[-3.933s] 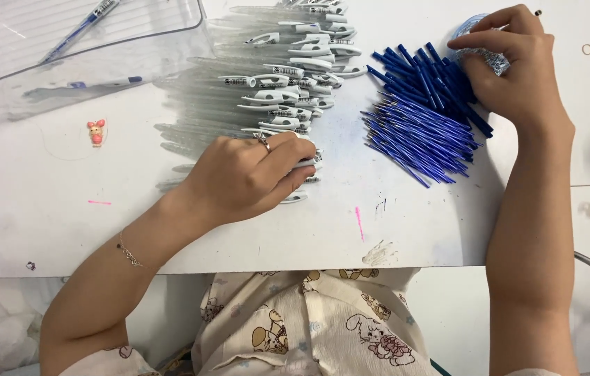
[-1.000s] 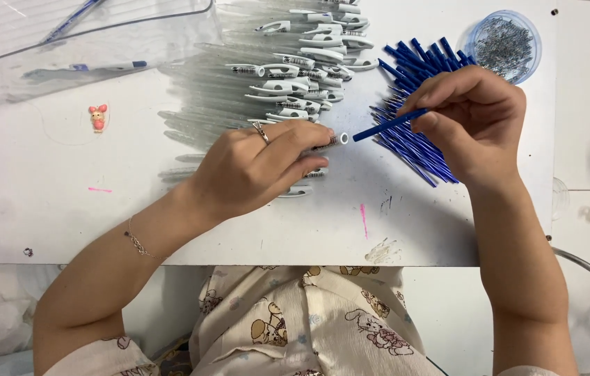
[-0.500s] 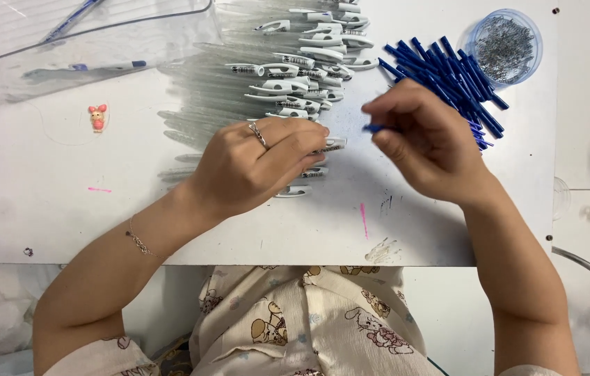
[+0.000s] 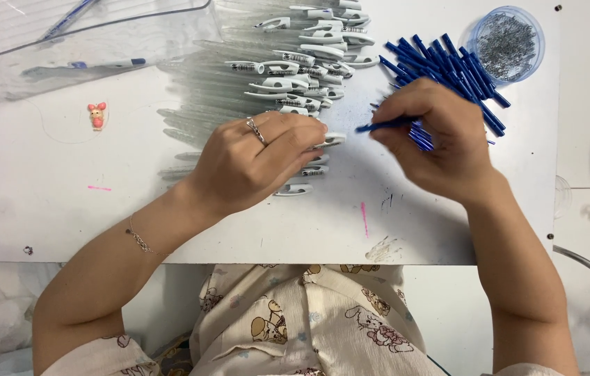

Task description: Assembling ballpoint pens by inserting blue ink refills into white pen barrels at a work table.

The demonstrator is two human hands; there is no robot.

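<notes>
Seen from above, a person sits at a white worktable (image 4: 44, 209) putting pens together. At the far left, a clear plastic tray (image 4: 93, 42) lies on the table with two finished blue pens inside; just below it sits a small pink figure-shaped charm (image 4: 97, 115). Toward the middle, a spread of clear pen barrels (image 4: 239, 90) with white clips bearing small dark labels fans across the table. The left hand (image 4: 253, 163), a ring on one finger, rests on the near edge of that spread, its fingers curled around one barrel (image 4: 330, 141) whose white end points right. The right hand (image 4: 441, 143) pinches a thin blue refill (image 4: 382, 127), its tip aimed at that barrel's open end but apart from it. The step appears to be inserting the refill, which calls for lining the tip up with the opening. Behind the right hand lies a pile of blue refills (image 4: 448, 66), and beyond it a round blue dish of tiny metal springs (image 4: 507, 43).
</notes>
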